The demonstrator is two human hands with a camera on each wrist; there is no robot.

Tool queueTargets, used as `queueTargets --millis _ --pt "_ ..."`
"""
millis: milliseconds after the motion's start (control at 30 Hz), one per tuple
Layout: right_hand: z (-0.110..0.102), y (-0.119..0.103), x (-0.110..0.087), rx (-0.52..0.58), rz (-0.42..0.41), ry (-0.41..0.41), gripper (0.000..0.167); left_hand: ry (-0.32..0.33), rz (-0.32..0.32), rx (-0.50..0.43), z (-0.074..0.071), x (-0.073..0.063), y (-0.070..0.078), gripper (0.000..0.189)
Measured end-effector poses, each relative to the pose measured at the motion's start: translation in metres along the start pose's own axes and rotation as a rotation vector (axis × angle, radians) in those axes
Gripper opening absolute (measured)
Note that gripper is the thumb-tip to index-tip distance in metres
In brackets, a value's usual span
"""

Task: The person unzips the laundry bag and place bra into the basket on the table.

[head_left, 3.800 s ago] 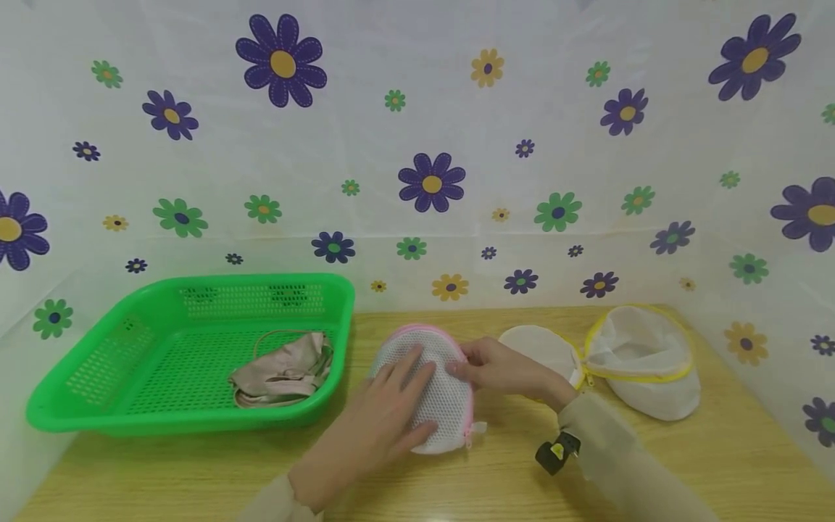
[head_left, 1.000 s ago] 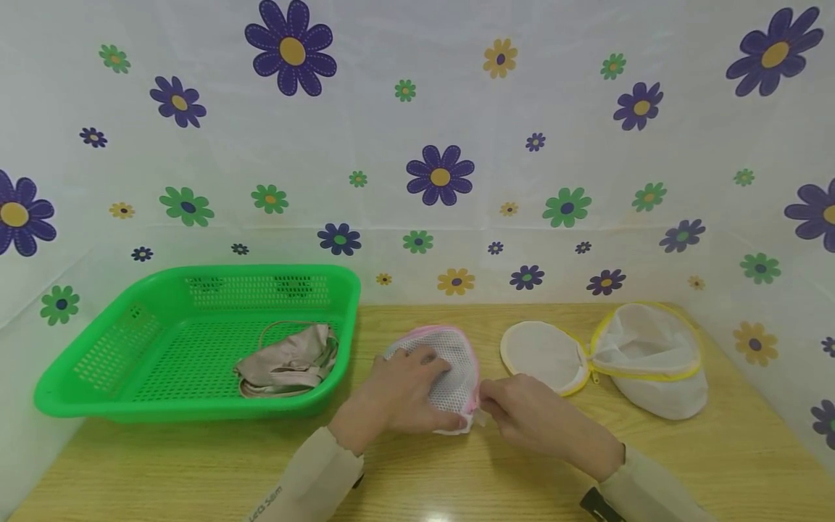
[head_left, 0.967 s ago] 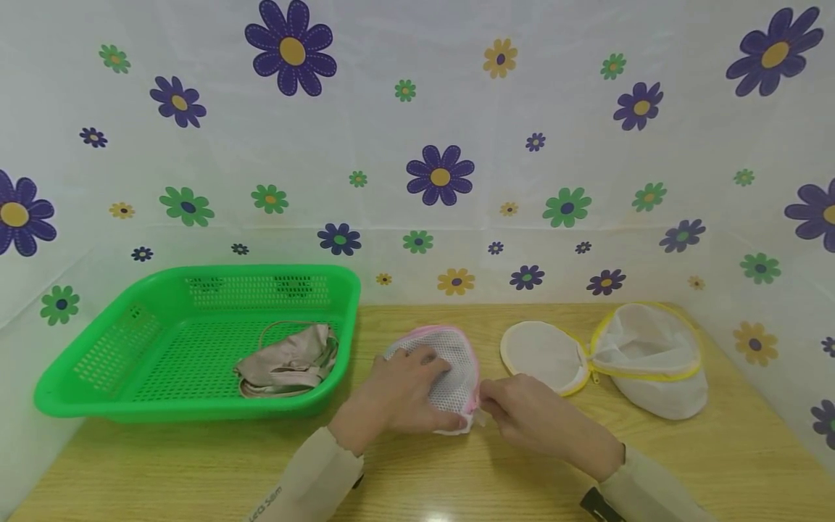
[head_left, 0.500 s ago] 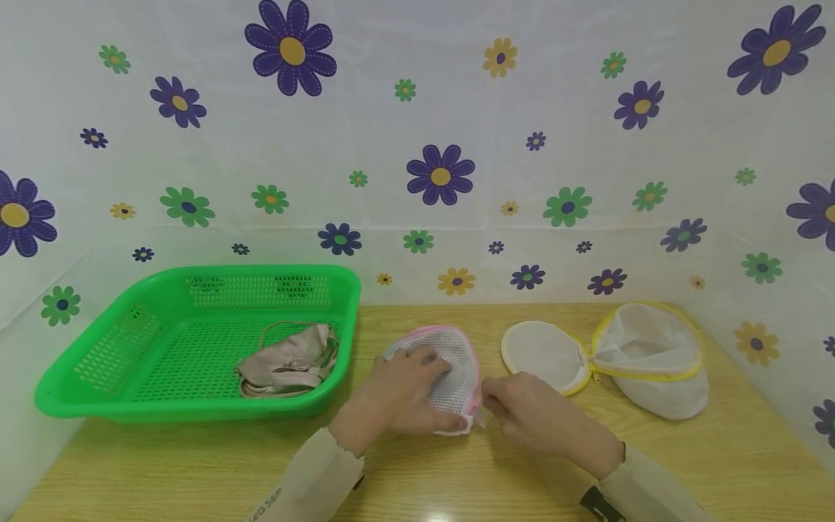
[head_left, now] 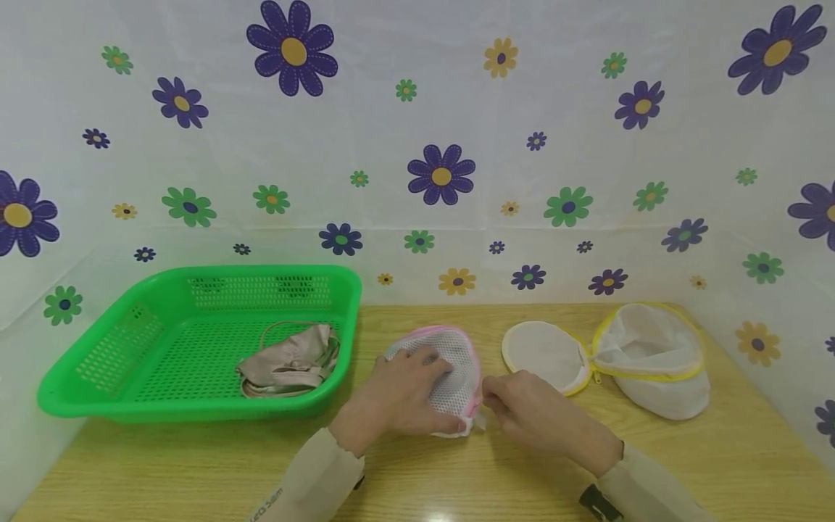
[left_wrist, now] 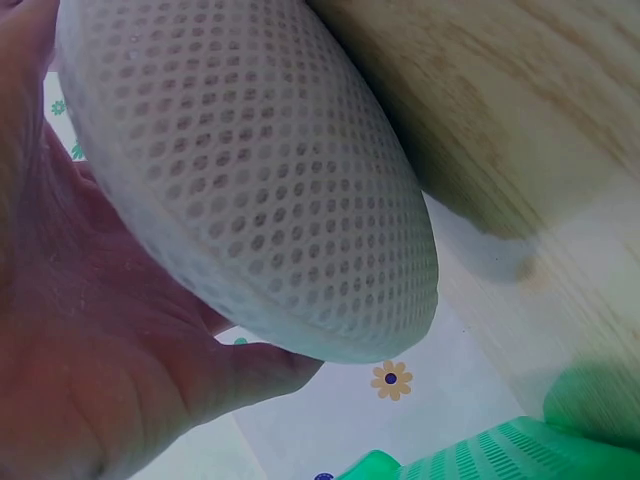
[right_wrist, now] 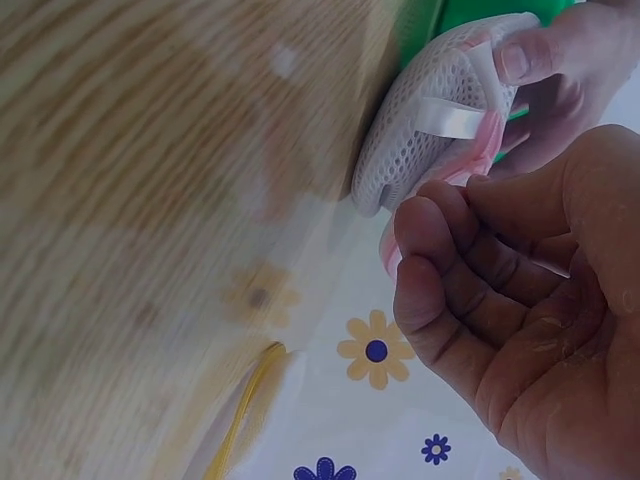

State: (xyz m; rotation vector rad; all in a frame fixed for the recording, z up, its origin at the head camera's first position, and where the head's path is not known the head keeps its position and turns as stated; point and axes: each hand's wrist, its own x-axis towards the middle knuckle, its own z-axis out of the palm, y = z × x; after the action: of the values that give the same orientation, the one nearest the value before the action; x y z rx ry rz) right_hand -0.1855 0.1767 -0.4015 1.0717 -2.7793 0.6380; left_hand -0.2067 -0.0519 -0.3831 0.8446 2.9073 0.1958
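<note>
A small white honeycomb mesh laundry bag (head_left: 454, 362) with a pink zipper edge (head_left: 475, 354) sits mid-table. My left hand (head_left: 399, 395) grips it from above, thumb at its near side and fingers spread over the mesh. The left wrist view shows its rounded mesh side (left_wrist: 290, 190) bulging beside the palm. At the bag's right edge, my right hand (head_left: 538, 412) pinches the zipper pull between thumb and curled fingers, which hide the pull. A white fabric tab (right_wrist: 448, 118) sticks out by the pink zipper in the right wrist view.
On the left stands a green plastic basket (head_left: 130, 395) holding a crumpled beige satin-like garment (head_left: 290, 362). At right rests an unzipped white laundry bag (head_left: 665, 391) with yellow trim, its round lid (head_left: 544, 355) folded out. A flowered sheet (head_left: 365, 130) hangs behind the table.
Since the earliest frame, my left hand has shifted from lying on the bag to gripping it, and my right hand has come down its right edge. In the last second, the right hand edges slightly away.
</note>
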Motion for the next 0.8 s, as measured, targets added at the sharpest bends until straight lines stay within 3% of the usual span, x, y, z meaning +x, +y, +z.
queueTargets --millis 467,800 --pt "0.0001 0.0016 0.0015 -0.027 -0.013 0.020 0.016 0.000 0.033 -0.004 -0.0019 -0.0005 -0.0019 0.082" --pt "0.0009 0.0024 0.0020 -0.013 0.020 -0.011 0.015 -0.023 0.033 -0.020 -0.0016 -0.0002 -0.0022 0.081"
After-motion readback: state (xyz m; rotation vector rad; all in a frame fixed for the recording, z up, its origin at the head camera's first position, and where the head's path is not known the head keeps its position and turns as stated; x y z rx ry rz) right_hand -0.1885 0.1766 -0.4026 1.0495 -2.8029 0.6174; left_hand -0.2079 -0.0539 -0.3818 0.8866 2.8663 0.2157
